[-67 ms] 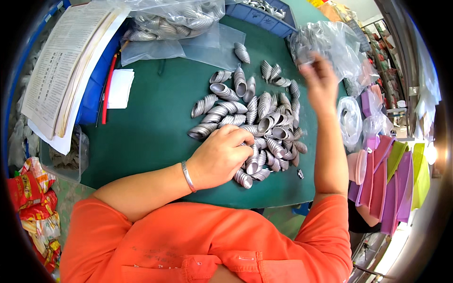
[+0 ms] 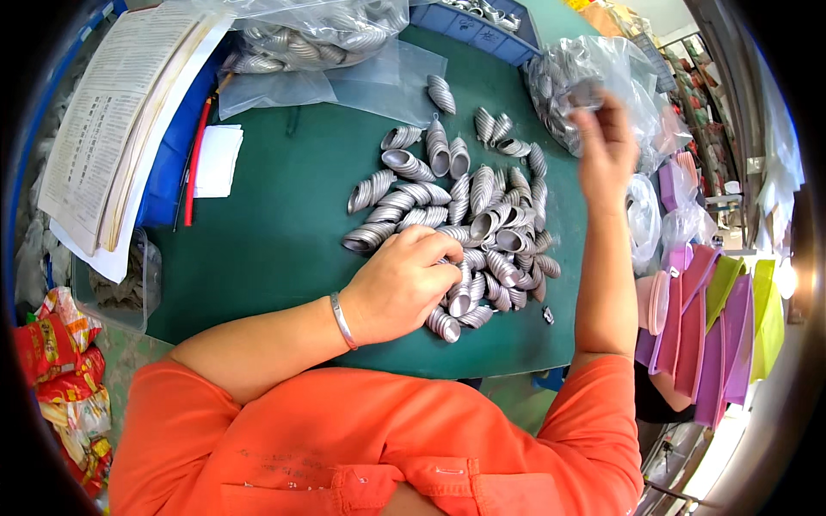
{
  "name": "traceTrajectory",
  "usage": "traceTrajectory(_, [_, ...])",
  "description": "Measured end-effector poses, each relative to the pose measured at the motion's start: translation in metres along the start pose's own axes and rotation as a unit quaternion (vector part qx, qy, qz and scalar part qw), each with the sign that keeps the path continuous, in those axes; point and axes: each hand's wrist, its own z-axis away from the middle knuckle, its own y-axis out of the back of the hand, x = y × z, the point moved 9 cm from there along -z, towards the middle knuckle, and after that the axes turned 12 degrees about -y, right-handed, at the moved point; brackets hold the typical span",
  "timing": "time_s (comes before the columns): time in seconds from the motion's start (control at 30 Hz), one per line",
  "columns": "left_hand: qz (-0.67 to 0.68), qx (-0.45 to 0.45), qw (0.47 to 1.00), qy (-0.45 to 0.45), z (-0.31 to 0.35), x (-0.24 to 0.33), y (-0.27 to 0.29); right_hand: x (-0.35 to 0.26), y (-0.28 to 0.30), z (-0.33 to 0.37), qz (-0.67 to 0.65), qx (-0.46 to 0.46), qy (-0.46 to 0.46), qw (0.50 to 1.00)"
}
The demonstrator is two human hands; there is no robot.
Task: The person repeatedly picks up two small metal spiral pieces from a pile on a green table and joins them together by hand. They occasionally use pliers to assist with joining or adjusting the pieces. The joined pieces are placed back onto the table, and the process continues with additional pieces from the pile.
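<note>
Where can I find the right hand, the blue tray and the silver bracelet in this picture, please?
Right hand (image 2: 609, 148): head view, on the middle of the hand.
Blue tray (image 2: 465, 32): head view, on its near wall.
Silver bracelet (image 2: 342, 322): head view, on the middle of its visible band.

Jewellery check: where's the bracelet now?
In the head view, left of centre, the silver bracelet rings the wrist of the left hand, below-left of the ridged metal pieces.
</note>
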Motion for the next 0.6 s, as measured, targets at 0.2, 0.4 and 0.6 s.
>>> traceTrajectory(0.2, [0.003,0.003,1.0,0.008,0.0,-0.001,0.0,-0.01,-0.056,0.052,0.219,-0.324,0.019,0.92])
traceTrajectory(0.4, [0.024,-0.04,0.999,0.029,0.0,0.0,-0.004,0.007,-0.072,0.122,0.313,-0.389,0.089,0.862])
traceTrajectory(0.6, [-0.064,-0.125,0.989,0.041,0.005,-0.001,-0.013,0.011,-0.06,0.13,0.279,-0.299,0.109,0.906])
